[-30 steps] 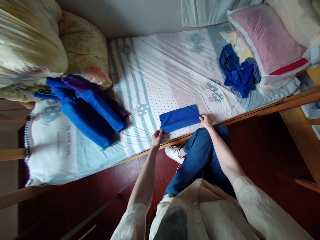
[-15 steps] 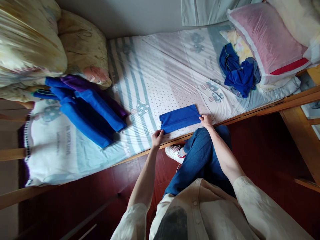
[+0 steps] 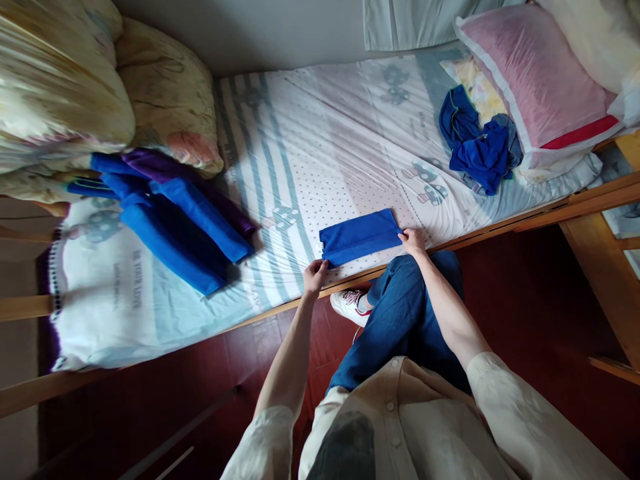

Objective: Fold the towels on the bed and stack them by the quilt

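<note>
A blue garment [image 3: 360, 237], folded into a flat rectangle, lies on the bed's patterned sheet [image 3: 320, 167] close to the front edge. Its exact kind is hidden by the folding; a small white tag shows at its left end. My left hand [image 3: 315, 275] pinches the near left corner. At the near right corner, my right hand [image 3: 413, 241] has its fingers closed on the cloth. Both hands stay low, by the mattress edge.
Blue trousers [image 3: 175, 227] and a purple garment [image 3: 230, 207] lie at the left, beside stacked bedding [image 3: 165, 100]. Crumpled blue clothes [image 3: 480, 150] sit near a pink pillow [image 3: 540, 73] at the right. A wooden rail [image 3: 590, 200] borders the bed.
</note>
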A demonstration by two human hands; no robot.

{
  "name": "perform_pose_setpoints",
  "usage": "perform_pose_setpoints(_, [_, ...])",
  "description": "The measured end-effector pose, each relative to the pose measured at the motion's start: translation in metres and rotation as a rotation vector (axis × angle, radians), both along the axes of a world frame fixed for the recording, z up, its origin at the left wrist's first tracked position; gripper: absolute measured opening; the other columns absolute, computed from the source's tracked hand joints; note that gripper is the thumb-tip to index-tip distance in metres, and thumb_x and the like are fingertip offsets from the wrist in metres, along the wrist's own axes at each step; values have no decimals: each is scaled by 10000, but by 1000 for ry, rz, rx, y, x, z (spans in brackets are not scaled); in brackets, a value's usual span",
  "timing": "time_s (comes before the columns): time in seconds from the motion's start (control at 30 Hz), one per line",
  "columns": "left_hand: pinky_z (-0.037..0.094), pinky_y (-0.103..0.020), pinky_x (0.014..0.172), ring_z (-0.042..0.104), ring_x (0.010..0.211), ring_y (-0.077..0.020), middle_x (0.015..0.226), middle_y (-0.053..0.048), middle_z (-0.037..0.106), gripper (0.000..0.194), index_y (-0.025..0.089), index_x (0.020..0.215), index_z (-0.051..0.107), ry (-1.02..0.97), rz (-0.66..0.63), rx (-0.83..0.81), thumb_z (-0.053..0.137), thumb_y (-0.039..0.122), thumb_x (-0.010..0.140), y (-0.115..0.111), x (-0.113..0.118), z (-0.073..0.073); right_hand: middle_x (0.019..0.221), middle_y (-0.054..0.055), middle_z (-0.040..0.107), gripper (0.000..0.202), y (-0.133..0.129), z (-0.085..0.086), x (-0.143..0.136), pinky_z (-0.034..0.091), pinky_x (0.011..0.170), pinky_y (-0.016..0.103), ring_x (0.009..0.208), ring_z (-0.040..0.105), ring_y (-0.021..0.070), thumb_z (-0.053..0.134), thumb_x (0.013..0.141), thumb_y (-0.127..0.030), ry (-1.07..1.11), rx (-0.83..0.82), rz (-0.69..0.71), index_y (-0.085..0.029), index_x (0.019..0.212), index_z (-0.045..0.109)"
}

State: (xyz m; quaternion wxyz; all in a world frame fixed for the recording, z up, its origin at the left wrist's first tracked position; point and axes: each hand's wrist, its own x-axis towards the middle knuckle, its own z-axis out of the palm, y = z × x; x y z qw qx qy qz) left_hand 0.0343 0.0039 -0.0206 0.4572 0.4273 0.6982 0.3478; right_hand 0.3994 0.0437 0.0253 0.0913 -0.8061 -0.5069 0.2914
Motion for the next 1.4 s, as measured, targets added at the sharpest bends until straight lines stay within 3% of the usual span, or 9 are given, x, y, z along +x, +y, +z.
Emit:
perform_pose_setpoints(0.33, [504, -292, 703, 588, 702, -165, 757, -3, 649, 370, 210, 943, 631, 26, 84, 70, 731, 509, 749, -6, 9, 7, 989, 56, 777, 107, -2, -9, 5, 567, 960, 352, 942, 720, 207, 696, 857, -181, 186, 260, -3, -213, 956, 720])
perform_pose_setpoints(0.53, [497, -283, 676, 581, 683, -157, 751, -6, 649, 263, 207, 876, 646, 104, 80, 146, 701, 451, 795, -11, 13, 5, 963, 40, 770, 143, -1, -6, 3, 577, 904, 318, 857, 713, 175, 667, 820, -90, 201, 275, -13, -204, 881, 727])
perform_pose_setpoints(0.67, [505, -322, 704, 597, 745, -185, 879, -65, 712, 229, 192, 879, 742, 259, 105, 236, 685, 407, 823, -17, 14, 5, 978, 50, 797, 236, -1, 1, 0, 581, 925, 316, 884, 732, 183, 623, 830, -31, 200, 233, 19, -189, 904, 782])
perform_pose_setpoints(0.83, [522, -417, 971, 643, 1052, -274, 1163, -108, 780, 305, 217, 1061, 815, 301, -85, 335, 599, 352, 894, -16, 14, 10, 1146, 63, 801, 355, -2, 9, -3, 573, 1003, 317, 995, 748, 189, 585, 867, -25, 161, 151, 52, -201, 1066, 820])
perform_pose_setpoints(1.03, [496, -447, 1073, 636, 1126, -285, 1395, -81, 711, 419, 229, 1262, 772, 250, -243, 270, 534, 352, 940, -13, 11, 9, 1237, 55, 775, 395, -3, 15, -3, 571, 1039, 324, 1032, 750, 188, 584, 897, -35, 135, 137, 108, -227, 1154, 815])
perform_pose_setpoints(1.23, [441, -489, 1154, 599, 1262, -326, 1503, -109, 632, 550, 216, 1367, 703, 223, -309, 241, 692, 471, 881, -12, 7, 5, 1303, 77, 757, 418, -4, 16, -2, 547, 1103, 336, 1148, 728, 199, 585, 900, -38, 152, 140, 161, -204, 1217, 800])
perform_pose_setpoints(1.4, [463, -488, 1127, 625, 1221, -330, 1473, -130, 650, 630, 199, 1391, 677, 225, -271, 228, 738, 291, 771, -6, 9, 0, 1345, 88, 742, 391, -4, 15, -1, 511, 1162, 359, 1271, 690, 223, 725, 872, -110, 171, 150, 203, -189, 1251, 781])
